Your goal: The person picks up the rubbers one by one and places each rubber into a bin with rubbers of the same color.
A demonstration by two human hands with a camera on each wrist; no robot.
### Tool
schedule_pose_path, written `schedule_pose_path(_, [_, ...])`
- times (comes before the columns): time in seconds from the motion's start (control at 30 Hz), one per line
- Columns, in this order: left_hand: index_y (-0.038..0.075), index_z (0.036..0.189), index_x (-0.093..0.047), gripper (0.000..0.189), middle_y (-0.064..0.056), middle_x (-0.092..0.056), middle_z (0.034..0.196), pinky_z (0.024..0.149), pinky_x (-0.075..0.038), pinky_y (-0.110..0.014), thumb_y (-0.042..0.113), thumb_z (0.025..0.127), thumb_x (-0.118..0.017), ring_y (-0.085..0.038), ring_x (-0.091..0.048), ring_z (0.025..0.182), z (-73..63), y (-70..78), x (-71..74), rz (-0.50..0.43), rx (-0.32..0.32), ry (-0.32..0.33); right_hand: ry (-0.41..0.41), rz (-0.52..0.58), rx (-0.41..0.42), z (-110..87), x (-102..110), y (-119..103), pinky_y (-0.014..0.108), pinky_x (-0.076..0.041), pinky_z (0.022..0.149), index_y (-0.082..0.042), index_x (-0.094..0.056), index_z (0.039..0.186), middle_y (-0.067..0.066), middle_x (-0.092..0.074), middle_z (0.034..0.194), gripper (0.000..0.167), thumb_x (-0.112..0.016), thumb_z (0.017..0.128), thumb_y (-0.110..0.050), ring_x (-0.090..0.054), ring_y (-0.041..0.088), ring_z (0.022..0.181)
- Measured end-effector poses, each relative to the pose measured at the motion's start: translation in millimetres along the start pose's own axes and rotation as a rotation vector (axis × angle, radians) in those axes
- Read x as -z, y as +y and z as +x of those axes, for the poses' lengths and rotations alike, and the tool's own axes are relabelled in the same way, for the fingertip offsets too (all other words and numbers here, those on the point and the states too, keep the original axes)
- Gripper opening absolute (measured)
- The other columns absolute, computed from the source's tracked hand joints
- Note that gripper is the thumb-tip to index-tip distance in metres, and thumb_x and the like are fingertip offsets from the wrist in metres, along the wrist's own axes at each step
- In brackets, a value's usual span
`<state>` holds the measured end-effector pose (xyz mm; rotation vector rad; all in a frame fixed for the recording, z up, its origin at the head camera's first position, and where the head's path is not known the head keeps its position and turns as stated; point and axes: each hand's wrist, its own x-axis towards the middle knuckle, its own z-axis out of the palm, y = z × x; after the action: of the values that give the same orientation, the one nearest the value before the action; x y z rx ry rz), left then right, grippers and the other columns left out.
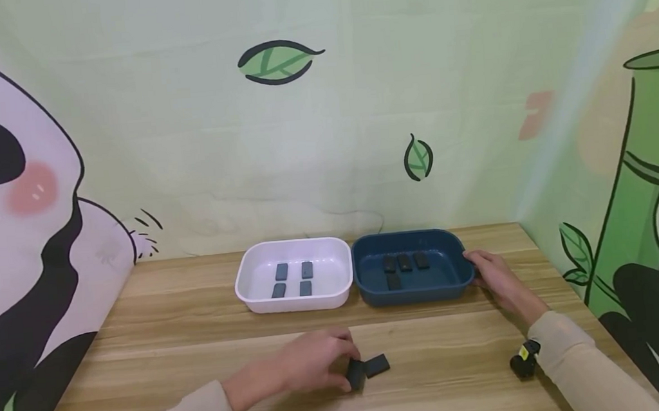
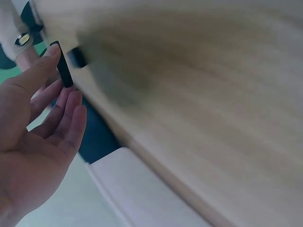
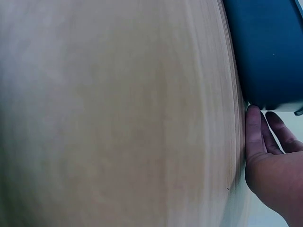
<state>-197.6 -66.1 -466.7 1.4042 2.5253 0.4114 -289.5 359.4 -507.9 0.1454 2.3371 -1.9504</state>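
My left hand [image 1: 318,361] pinches a dark rectangular tile [image 1: 356,374] between thumb and fingertips, just over the table. In the left wrist view the tile [image 2: 63,66] shows edge-on as a thin slab. Beside it a second dark tile [image 1: 377,365] lies on the wood. My right hand [image 1: 496,276] touches the right end of the dark blue tray [image 1: 418,295]. From the right wrist, its fingers [image 3: 254,130] look fairly straight, with tips against the tray's end. Several black tiles [image 1: 405,263] lie in that tray.
Left of the blue tray, a white tray [image 1: 296,303] stands against it with several grey-blue tiles [image 1: 307,270] inside. Both trays stand near the back edge of the wooden table [image 1: 200,332]. Behind hangs a printed cloth [image 1: 183,114] with pandas and leaves.
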Motion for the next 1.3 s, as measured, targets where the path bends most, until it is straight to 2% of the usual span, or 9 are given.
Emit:
schedule_pose_path(0.27, [0.015, 0.124, -0.077, 0.043, 0.005, -0.066, 0.115, 0.092, -0.053, -0.019, 0.039, 0.09, -0.086, -0.005, -0.063, 0.104, 31.0, 1.7, 21.9, 0.021, -0.036, 0.109, 0.005, -0.007, -0.009, -3.6, 0, -2, 0.018, -0.056, 0.086, 0.012, -0.044, 0.15, 0.015, -0.057, 0.137, 0.062, -0.047, 0.113, -0.037, -0.06, -0.002, 0.099])
schedule_pose_path(0.33, [0.015, 0.124, -0.077, 0.042, 0.005, -0.066, 0.114, 0.092, -0.053, -0.018, 0.039, 0.09, -0.086, -0.006, -0.064, 0.104, 39.8, 2.5, 26.3, 0.016, -0.039, 0.122, 0.006, -0.007, -0.013, -4.1, -1, -2, 0.018, -0.056, 0.085, 0.012, -0.045, 0.15, 0.012, -0.059, 0.133, 0.062, -0.048, 0.113, -0.037, -0.06, -0.003, 0.098])
schedule_pose_path(0.5, [0.013, 0.124, -0.077, 0.042, 0.004, -0.065, 0.113, 0.092, -0.054, -0.019, 0.036, 0.089, -0.087, -0.01, -0.067, 0.105, 62.6, 6.2, 34.2, -0.015, -0.042, 0.16, 0.024, 0.001, -0.018, -5.7, -1, -4, 0.018, -0.056, 0.081, 0.01, -0.051, 0.144, -0.002, -0.064, 0.113, 0.055, -0.05, 0.112, -0.035, -0.061, -0.002, 0.093])
schedule_pose_path(0.67, [0.012, 0.125, -0.076, 0.044, 0.002, -0.066, 0.114, 0.092, -0.054, -0.02, 0.037, 0.09, -0.086, -0.015, -0.067, 0.106, 86.9, 6.5, 38.9, -0.007, -0.047, 0.205, 0.031, 0.009, -0.016, -5.7, -2, -4, 0.018, -0.056, 0.08, 0.011, -0.053, 0.142, -0.001, -0.064, 0.112, 0.055, -0.051, 0.112, -0.035, -0.062, -0.001, 0.092])
schedule_pose_path(0.83, [0.012, 0.128, -0.076, 0.046, 0.001, -0.067, 0.116, 0.093, -0.053, -0.02, 0.04, 0.092, -0.084, -0.013, -0.067, 0.108, 111.9, -1.2, 40.9, -0.038, -0.002, 0.254, 0.034, -0.005, -0.027, -3.7, -2, -4, 0.017, -0.056, 0.081, 0.013, -0.048, 0.146, 0.003, -0.064, 0.117, 0.059, -0.049, 0.112, -0.035, -0.061, -0.001, 0.094])
schedule_pose_path(1.03, [0.009, 0.129, -0.075, 0.047, -0.004, -0.068, 0.118, 0.095, -0.054, -0.022, 0.037, 0.093, -0.084, -0.019, -0.069, 0.11, 143.0, -14.4, 40.0, -0.069, 0.067, 0.33, 0.028, -0.007, -0.017, -2.0, -2, -4, 0.018, -0.056, 0.082, 0.012, -0.049, 0.146, 0.002, -0.064, 0.117, 0.059, -0.049, 0.113, -0.036, -0.061, -0.001, 0.094])
schedule_pose_path(1.17, [0.011, 0.13, -0.075, 0.046, -0.001, -0.068, 0.119, 0.095, -0.054, -0.022, 0.037, 0.094, -0.083, -0.016, -0.068, 0.11, 161.9, -23.4, 35.2, -0.05, 0.123, 0.336, 0.025, 0.007, -0.018, -0.9, -1, -3, 0.018, -0.057, 0.081, 0.011, -0.049, 0.145, -0.001, -0.064, 0.114, 0.058, -0.049, 0.113, -0.036, -0.062, -0.002, 0.093])
schedule_pose_path(1.3, [0.01, 0.127, -0.076, 0.044, -0.002, -0.07, 0.116, 0.093, -0.054, -0.021, 0.036, 0.093, -0.085, -0.013, -0.068, 0.106, 178.7, -31.8, 27.9, -0.039, 0.14, 0.326, 0.019, 0.004, -0.026, -1.4, -1, -3, 0.018, -0.056, 0.082, 0.012, -0.047, 0.147, 0.003, -0.064, 0.12, 0.059, -0.048, 0.113, -0.036, -0.062, -0.002, 0.095])
